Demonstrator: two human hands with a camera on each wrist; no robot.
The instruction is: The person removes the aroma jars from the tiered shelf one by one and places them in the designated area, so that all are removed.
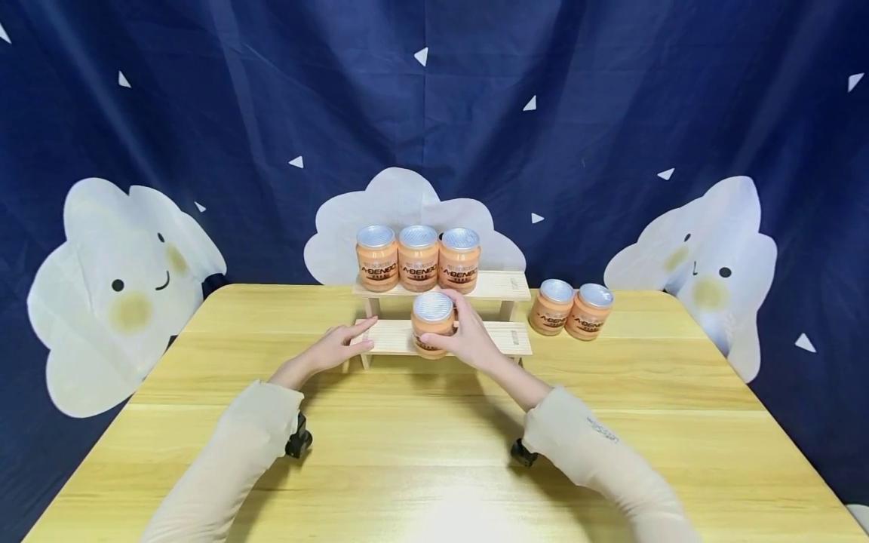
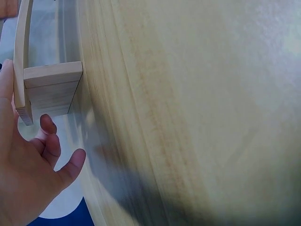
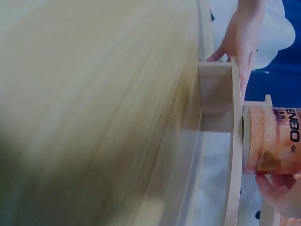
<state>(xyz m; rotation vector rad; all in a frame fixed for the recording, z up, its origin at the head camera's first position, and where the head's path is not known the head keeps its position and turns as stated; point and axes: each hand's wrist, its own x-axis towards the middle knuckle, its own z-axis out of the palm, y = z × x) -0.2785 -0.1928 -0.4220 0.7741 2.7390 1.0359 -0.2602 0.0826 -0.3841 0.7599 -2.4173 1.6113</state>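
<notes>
My right hand (image 1: 468, 338) grips an orange jar (image 1: 432, 320) with a silver lid, fingers and thumb around its right side. The jar is at the middle of the lower step (image 1: 498, 337) of a light wooden two-step rack; in the right wrist view its base is right at the board (image 3: 236, 155). My left hand (image 1: 334, 347) touches the left end of that step with fingers extended and holds nothing. In the left wrist view, the left hand (image 2: 28, 174) shows its thumb spread apart beside the rack's leg (image 2: 54, 87). Three matching jars (image 1: 418, 259) stand in a row on the upper step (image 1: 502, 285).
Two more orange jars (image 1: 570, 310) stand side by side on the wooden table (image 1: 421, 437), right of the rack. Behind the table hangs a dark blue curtain (image 1: 271, 90) with white cloud shapes. A black wrist device (image 1: 299, 437) sits under the left sleeve.
</notes>
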